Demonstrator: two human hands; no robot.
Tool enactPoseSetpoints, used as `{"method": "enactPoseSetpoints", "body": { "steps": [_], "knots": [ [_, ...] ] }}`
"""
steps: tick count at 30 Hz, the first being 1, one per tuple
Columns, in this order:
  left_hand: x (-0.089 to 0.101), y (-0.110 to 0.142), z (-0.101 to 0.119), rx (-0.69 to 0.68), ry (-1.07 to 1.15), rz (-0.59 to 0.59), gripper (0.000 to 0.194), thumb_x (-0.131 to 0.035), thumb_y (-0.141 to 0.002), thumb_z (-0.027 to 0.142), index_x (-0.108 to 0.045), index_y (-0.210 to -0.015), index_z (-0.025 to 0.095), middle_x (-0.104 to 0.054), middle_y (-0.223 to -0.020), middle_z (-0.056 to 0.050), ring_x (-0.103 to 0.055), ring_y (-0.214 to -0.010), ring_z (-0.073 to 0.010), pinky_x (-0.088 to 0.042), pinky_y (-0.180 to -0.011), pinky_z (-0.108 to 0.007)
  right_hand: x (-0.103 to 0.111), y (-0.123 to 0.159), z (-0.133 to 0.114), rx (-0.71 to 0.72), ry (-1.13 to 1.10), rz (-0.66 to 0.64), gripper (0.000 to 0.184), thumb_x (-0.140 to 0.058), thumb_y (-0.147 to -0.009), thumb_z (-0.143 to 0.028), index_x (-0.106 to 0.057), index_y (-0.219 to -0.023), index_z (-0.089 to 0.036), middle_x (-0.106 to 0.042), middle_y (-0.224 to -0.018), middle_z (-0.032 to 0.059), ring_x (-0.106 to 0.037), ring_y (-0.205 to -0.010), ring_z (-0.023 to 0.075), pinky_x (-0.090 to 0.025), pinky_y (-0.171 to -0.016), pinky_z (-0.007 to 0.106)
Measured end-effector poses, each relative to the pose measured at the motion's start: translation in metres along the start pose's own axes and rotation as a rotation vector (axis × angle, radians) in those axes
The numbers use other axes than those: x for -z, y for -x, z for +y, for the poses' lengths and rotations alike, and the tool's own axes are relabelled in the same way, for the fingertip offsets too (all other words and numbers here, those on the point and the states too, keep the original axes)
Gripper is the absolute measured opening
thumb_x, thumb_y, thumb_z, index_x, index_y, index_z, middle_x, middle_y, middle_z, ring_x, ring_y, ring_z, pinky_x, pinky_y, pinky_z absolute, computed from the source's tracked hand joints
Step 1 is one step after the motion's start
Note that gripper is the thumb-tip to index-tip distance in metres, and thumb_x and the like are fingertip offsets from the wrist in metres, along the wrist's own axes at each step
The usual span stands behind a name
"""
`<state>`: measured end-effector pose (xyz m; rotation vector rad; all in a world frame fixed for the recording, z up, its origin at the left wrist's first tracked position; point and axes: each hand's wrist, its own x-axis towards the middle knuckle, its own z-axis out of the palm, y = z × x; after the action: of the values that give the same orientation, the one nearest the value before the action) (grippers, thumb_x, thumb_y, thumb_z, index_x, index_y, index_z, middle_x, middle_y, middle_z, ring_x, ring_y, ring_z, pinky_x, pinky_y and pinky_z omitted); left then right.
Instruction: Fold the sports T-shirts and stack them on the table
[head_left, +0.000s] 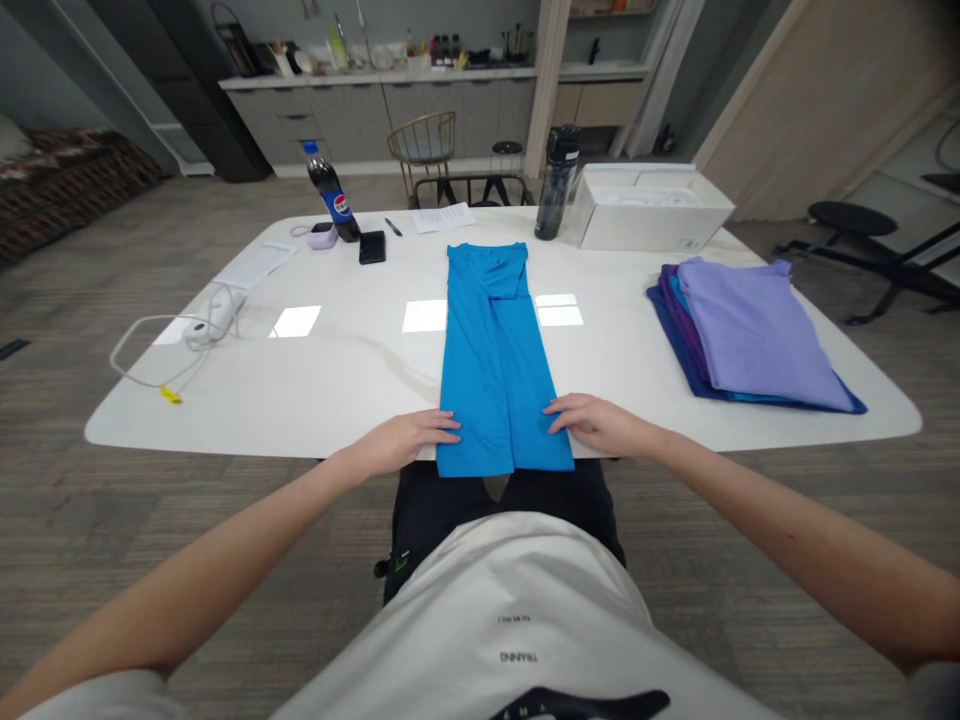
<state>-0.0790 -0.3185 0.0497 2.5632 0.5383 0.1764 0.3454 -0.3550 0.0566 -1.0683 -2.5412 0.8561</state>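
Note:
A bright blue folded garment (pixel 491 350) lies lengthwise before me on the white table, its lower end hanging slightly over the front edge. Its sides are folded inward and meet near the middle; one overlapping flap shows near the far end. Fingers stretched, my left hand (pixel 409 438) rests on the garment's left edge close to the bottom. Opposite it, my right hand (pixel 592 420) touches the right edge, fingers extended and not gripping. Over on the right is a stack of folded clothes (pixel 757 325), lavender on top with blue and purple layers beneath.
The white table (pixel 360 370) also bears a cola bottle (pixel 330 192), black wallet-like item (pixel 373 247), papers (pixel 442 218), dark drink bottle (pixel 557 185) and white box (pixel 652 210). A power strip with cables (pixel 214 318) lies at left. A chair (pixel 427 140) stands beyond.

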Motion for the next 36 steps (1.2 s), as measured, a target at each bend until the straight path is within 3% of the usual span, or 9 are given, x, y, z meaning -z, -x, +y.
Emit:
{"method": "enactPoseSetpoints", "body": {
  "steps": [9,13,17,20,24,26,28,32,36],
  "knots": [
    [-0.007,-0.001,0.002,-0.126,-0.1,0.061,0.03,-0.048,-0.103,0.02,-0.071,-0.121,0.028,-0.065,-0.141,-0.007,-0.052,-0.141,-0.0226,-0.043,-0.118,-0.04,0.004,0.004,-0.005,0.006,0.101,-0.09,0.018,-0.061,-0.099,-0.037,-0.077,-0.098,-0.03,-0.064,-0.125,0.0087,-0.057,-0.121,0.0271,-0.039,-0.106,0.049],
    [0.003,-0.013,0.014,0.007,0.02,0.115,0.023,-0.047,-0.105,0.025,-0.069,-0.111,0.028,-0.071,-0.126,-0.005,-0.062,-0.125,-0.0195,-0.045,-0.11,-0.037,0.019,-0.007,-0.015,-0.064,-0.058,-0.081,0.021,-0.055,-0.102,-0.039,-0.072,-0.098,-0.028,-0.064,-0.111,0.0085,-0.058,-0.108,0.0247,-0.044,-0.099,0.045],
    [0.042,-0.05,0.013,0.235,0.334,0.324,0.027,-0.04,-0.107,0.034,-0.065,-0.11,0.026,-0.072,-0.114,-0.007,-0.065,-0.109,-0.0188,-0.05,-0.1,-0.035,0.068,-0.045,-0.011,-0.164,-0.378,0.079,0.024,-0.054,-0.101,-0.047,-0.066,-0.1,-0.026,-0.066,-0.102,0.008,-0.06,-0.093,0.0228,-0.05,-0.086,0.039],
    [0.08,-0.096,-0.023,0.397,0.557,0.539,0.03,-0.047,-0.103,0.045,-0.064,-0.109,0.022,-0.07,-0.103,-0.007,-0.065,-0.094,-0.019,-0.053,-0.088,-0.034,0.106,-0.096,0.023,-0.273,-0.529,0.312,0.033,-0.059,-0.095,-0.057,-0.064,-0.098,-0.025,-0.067,-0.094,0.0056,-0.061,-0.084,0.0213,-0.052,-0.08,0.036],
    [0.106,-0.159,-0.114,0.529,0.745,0.749,0.044,-0.048,-0.099,0.056,-0.064,-0.112,0.018,-0.07,-0.098,-0.007,-0.064,-0.084,-0.0169,-0.053,-0.073,-0.029,0.122,-0.171,0.097,-0.448,-0.381,0.569,0.041,-0.052,-0.096,-0.061,-0.068,-0.096,-0.022,-0.072,-0.104,0.0069,-0.064,-0.1,0.0244,-0.048,-0.095,0.039],
    [0.105,-0.181,-0.156,0.691,0.789,0.755,0.055,-0.037,-0.101,0.059,-0.063,-0.119,0.014,-0.071,-0.102,-0.012,-0.066,-0.078,-0.0172,-0.052,-0.065,-0.029,0.116,-0.2,0.127,-0.628,-0.216,0.558,0.051,-0.04,-0.1,-0.061,-0.07,-0.091,-0.021,-0.073,-0.107,0.0102,-0.065,-0.105,0.0269,-0.047,-0.097,0.04],
    [0.101,-0.195,-0.185,0.841,0.669,0.693,0.055,-0.045,-0.098,0.06,-0.064,-0.12,0.013,-0.072,-0.103,-0.014,-0.068,-0.077,-0.0191,-0.053,-0.066,-0.031,0.105,-0.217,0.144,-0.777,-0.054,0.48,0.056,-0.041,-0.099,-0.066,-0.071,-0.09,-0.02,-0.073,-0.103,0.0123,-0.067,-0.103,0.0298,-0.048,-0.093,0.042],
    [0.097,-0.209,-0.204,0.924,0.297,0.571,0.057,-0.073,-0.082,0.053,-0.067,-0.124,0.015,-0.073,-0.114,-0.016,-0.07,-0.099,-0.0282,-0.054,-0.086,-0.037,0.088,-0.224,0.148,-0.807,0.188,0.428,0.052,-0.06,-0.087,-0.071,-0.071,-0.099,-0.021,-0.071,-0.106,0.0131,-0.067,-0.098,0.0313,-0.05,-0.084,0.041],
    [0.093,-0.217,-0.204,0.916,0.281,0.535,0.044,-0.076,-0.081,0.037,-0.07,-0.119,0.015,-0.073,-0.118,-0.015,-0.068,-0.107,-0.029,-0.052,-0.09,-0.037,0.082,-0.22,0.149,-0.743,0.197,0.419,0.045,-0.066,-0.086,-0.064,-0.069,-0.102,-0.022,-0.07,-0.1,0.0105,-0.066,-0.091,0.0281,-0.049,-0.077,0.037]
  ]
}}
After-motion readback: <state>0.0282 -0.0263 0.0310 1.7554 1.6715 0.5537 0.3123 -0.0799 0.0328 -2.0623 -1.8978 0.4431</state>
